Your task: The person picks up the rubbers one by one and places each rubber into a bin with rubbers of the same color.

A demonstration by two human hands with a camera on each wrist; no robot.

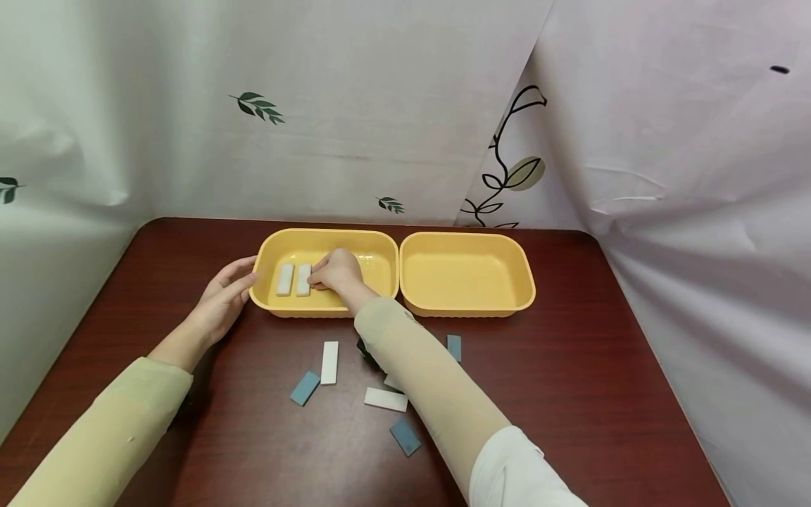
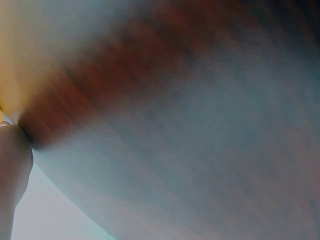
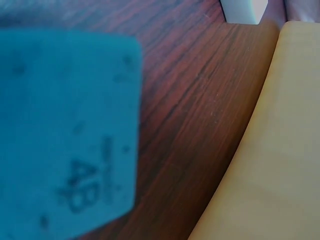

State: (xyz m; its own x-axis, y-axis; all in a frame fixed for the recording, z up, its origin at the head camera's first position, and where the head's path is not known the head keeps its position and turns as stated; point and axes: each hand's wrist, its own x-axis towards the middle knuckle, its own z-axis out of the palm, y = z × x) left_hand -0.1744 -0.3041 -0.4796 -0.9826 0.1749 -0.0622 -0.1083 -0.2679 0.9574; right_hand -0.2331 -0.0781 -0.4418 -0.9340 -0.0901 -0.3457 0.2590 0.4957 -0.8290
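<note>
My left hand (image 1: 218, 299) rests against the left end of the left yellow tub (image 1: 388, 264), its thumb and fingers touching the rim. Inside that tub, my right hand (image 1: 340, 272) pinches a white eraser (image 1: 303, 280) with thumb and fingertips. Just left of it lies a second white eraser (image 1: 285, 279), parallel and slightly apart. On the table in front are a white eraser (image 1: 329, 362), another white eraser (image 1: 386, 399) and blue erasers (image 1: 305, 388), (image 3: 70, 130); the right wrist view shows "4B" printed on a blue one. The right forearm hides part of this group.
A second yellow tub (image 1: 467, 271) stands against the right side of the first, with nothing in it. More blue erasers (image 1: 405, 437) lie toward the front. The dark red table (image 1: 602, 394) meets a pale patterned curtain (image 1: 380, 105) at its back edge.
</note>
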